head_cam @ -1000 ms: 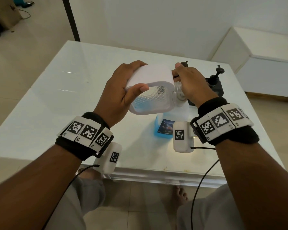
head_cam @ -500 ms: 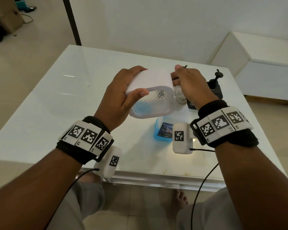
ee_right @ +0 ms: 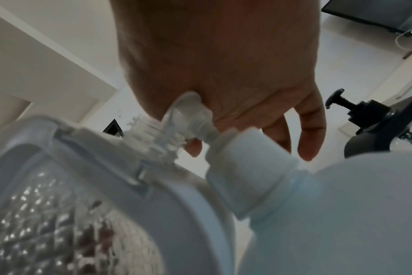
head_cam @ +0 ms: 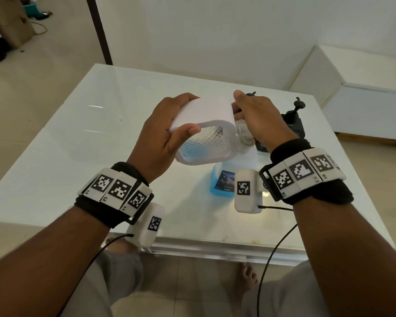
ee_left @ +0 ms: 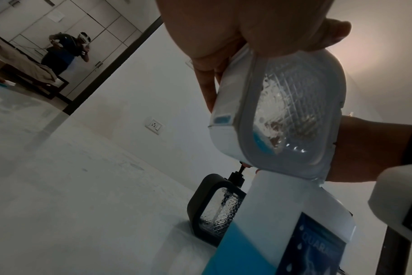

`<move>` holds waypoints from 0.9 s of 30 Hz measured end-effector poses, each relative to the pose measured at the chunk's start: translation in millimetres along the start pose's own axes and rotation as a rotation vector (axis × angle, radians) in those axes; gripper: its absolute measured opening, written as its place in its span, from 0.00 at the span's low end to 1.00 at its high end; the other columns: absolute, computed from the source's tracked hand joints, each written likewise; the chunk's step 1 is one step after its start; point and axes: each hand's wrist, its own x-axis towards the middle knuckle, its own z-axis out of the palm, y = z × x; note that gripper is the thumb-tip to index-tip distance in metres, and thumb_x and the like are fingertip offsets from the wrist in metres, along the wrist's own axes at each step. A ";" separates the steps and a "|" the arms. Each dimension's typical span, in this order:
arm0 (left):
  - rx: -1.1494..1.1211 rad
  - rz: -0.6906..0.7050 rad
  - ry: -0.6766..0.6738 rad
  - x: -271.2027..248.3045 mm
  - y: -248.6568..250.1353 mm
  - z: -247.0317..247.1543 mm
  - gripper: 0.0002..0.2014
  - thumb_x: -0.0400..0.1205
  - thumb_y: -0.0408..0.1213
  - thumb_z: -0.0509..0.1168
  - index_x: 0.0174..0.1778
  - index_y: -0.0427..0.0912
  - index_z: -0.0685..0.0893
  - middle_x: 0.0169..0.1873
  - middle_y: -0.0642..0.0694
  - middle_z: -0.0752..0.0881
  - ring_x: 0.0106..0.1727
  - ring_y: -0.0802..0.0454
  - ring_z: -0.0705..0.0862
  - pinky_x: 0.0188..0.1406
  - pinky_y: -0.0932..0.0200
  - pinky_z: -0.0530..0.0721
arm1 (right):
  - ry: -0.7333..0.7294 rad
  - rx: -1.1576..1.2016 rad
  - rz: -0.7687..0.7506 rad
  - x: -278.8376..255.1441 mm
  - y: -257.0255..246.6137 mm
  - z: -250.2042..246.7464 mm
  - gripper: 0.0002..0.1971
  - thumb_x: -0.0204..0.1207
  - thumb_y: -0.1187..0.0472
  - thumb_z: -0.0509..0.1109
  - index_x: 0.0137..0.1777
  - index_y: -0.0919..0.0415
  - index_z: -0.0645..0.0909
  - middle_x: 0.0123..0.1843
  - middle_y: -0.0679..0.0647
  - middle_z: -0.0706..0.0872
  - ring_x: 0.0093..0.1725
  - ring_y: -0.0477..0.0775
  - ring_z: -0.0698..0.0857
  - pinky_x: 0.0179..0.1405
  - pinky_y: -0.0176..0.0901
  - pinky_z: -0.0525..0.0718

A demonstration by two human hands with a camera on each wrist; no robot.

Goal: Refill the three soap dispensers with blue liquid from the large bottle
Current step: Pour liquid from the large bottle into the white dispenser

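While the left hand [head_cam: 162,138] grips the white dispenser [head_cam: 204,138] tipped on its side above the table [head_cam: 66,133], thumb across its near edge and fingers over its top, the right hand [head_cam: 258,120] closes round the pump [ee_right: 188,119] at its neck; how far the pump is seated cannot be told. A little blue liquid pools in the low corner behind the dispenser's clear diamond-patterned window. Just below stands the big bottle [ee_left: 270,232], capped, blue in its lower part, its dark label reading "QUARA", the rest cut off in the left wrist view and too small to read from the head. 2 black dispensers stand behind: 1 [head_cam: 293,122] is partly hidden by the right hand, the other [ee_left: 214,210] shows beside the bottle. Square black-and-white coded tags ring both wrists.
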 end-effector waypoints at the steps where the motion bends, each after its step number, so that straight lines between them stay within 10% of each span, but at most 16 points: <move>1: 0.001 0.000 0.002 0.2 -0.2 0.2 0.38 0.81 0.67 0.49 0.72 0.36 0.73 0.60 0.51 0.76 0.59 0.75 0.72 0.60 0.78 0.69 | 0.020 -0.010 -0.002 1.0 -0.1 -0.1 0.25 0.84 0.45 0.53 0.50 0.63 0.86 0.47 0.50 0.90 0.54 0.55 0.86 0.62 0.54 0.78; 6: -0.006 0.005 0.013 -0.4 -0.9 0.7 0.37 0.81 0.67 0.49 0.72 0.37 0.73 0.60 0.52 0.76 0.60 0.75 0.71 0.61 0.77 0.69 | 0.065 0.003 0.021 1.2 2.6 3.9 0.20 0.81 0.44 0.52 0.41 0.49 0.83 0.47 0.47 0.90 0.54 0.54 0.86 0.65 0.62 0.79; 27: -0.009 0.006 0.004 0.4 0.0 -0.4 0.37 0.81 0.67 0.50 0.71 0.37 0.74 0.59 0.52 0.76 0.59 0.73 0.73 0.59 0.77 0.69 | 0.058 -0.027 0.002 0.3 5.7 2.8 0.27 0.84 0.36 0.47 0.43 0.49 0.85 0.45 0.45 0.89 0.52 0.52 0.86 0.65 0.61 0.79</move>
